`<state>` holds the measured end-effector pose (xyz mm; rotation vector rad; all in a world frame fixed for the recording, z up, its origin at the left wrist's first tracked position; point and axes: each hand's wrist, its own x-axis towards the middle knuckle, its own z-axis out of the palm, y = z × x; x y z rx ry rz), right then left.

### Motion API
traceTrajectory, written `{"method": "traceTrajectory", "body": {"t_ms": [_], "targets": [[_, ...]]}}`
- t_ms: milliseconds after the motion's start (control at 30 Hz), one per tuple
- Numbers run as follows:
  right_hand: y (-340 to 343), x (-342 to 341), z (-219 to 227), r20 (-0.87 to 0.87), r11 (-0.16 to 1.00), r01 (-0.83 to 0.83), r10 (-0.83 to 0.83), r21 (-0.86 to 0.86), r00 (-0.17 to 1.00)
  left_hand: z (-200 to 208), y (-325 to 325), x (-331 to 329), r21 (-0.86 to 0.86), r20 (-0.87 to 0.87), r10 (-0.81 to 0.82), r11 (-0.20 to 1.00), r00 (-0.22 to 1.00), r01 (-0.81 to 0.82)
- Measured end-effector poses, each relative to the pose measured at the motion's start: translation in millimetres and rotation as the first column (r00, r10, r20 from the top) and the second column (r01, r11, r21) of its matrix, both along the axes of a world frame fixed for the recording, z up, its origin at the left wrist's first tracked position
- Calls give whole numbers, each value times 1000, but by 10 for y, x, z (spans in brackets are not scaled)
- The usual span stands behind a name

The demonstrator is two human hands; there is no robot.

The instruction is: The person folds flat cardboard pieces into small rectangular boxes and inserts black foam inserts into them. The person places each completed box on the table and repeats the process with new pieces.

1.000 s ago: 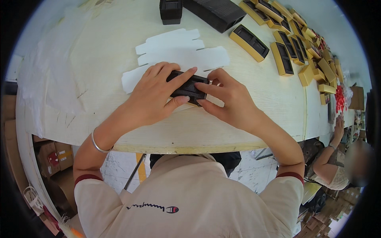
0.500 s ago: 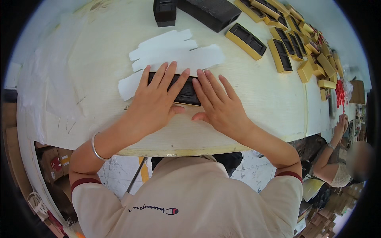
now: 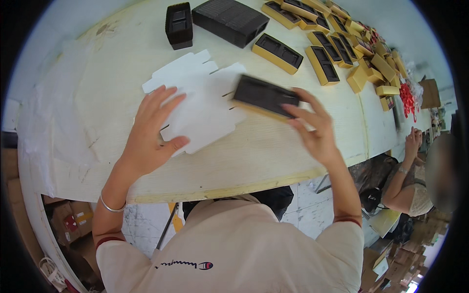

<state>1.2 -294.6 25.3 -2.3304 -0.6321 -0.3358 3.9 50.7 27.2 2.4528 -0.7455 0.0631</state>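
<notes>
My right hand grips the right end of a gold box with a black insert tray, held above the table and slightly blurred. Beneath and to its left lie flat white die-cut cardboard blanks. Over the left part of these blanks is my left hand, fingers apart and holding nothing. Farther back, another gold box with a black insert rests on the table. Beside it are a long stack of black plastic trays and a shorter tray stack.
Many gold boxes crowd the far right of the table, with red ribbon beyond them. Clear plastic film covers the left side. A co-worker's hand shows at the right. Cardboard boxes stand below at the left.
The gold box has been lifted off the white blanks and carried right in my right hand. My left hand has let go and moved left. The whole view has shifted slightly.
</notes>
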Motion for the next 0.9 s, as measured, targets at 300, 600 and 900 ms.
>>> {"method": "traceTrajectory", "body": {"t_ms": [300,600,900], "targets": [[-1004,656,-475,298,785,535,-454,-312,840,-407,-224,-218,281,77,-53,959,996,29],[554,156,-154,14,819,-436,475,-374,880,-251,-315,-483,248,-3,-61,967,998,59],[766,246,-74,-246,835,-540,503,-109,828,17,-129,-295,235,-55,-57,970,997,68]]}}
